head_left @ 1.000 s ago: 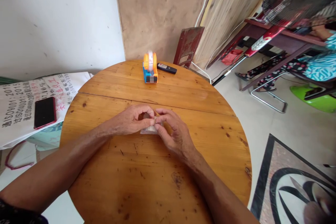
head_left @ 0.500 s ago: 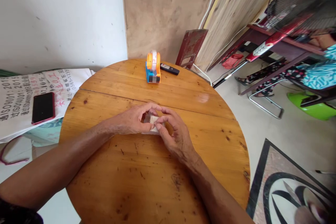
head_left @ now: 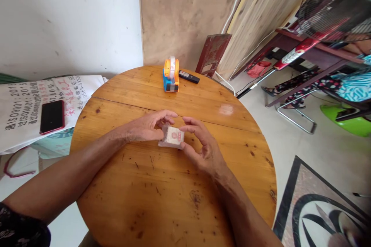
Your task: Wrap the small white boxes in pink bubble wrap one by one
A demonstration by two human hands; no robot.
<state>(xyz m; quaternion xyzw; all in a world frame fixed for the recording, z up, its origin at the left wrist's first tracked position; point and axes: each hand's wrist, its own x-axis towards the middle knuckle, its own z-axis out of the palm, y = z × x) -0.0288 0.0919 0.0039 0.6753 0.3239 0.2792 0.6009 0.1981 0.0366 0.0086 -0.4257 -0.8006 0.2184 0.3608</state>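
Observation:
A small flat packet (head_left: 175,136), white with a round mark and red print, lies in clear plastic wrap on the round wooden table (head_left: 162,200). My left hand (head_left: 149,126) is at its left side, the thumb against the loose plastic and the fingers stretched out beyond it. On the other side, my right hand (head_left: 204,144) has its fingers spread, with the thumb tip close to the packet's right corner. Whether that thumb touches the packet I cannot tell. Neither hand is closed round it.
A blue and orange tape dispenser (head_left: 171,75) stands at the table's far edge beside a black remote-like object (head_left: 189,76). Left of the table, a phone (head_left: 52,117) lies on printed white sacks (head_left: 20,104). A chair back (head_left: 213,54), a fan (head_left: 333,4) and a seated person are beyond.
My hands have drawn apart, the right one moving right, so the packet's printed face now shows. The view has shifted slightly.

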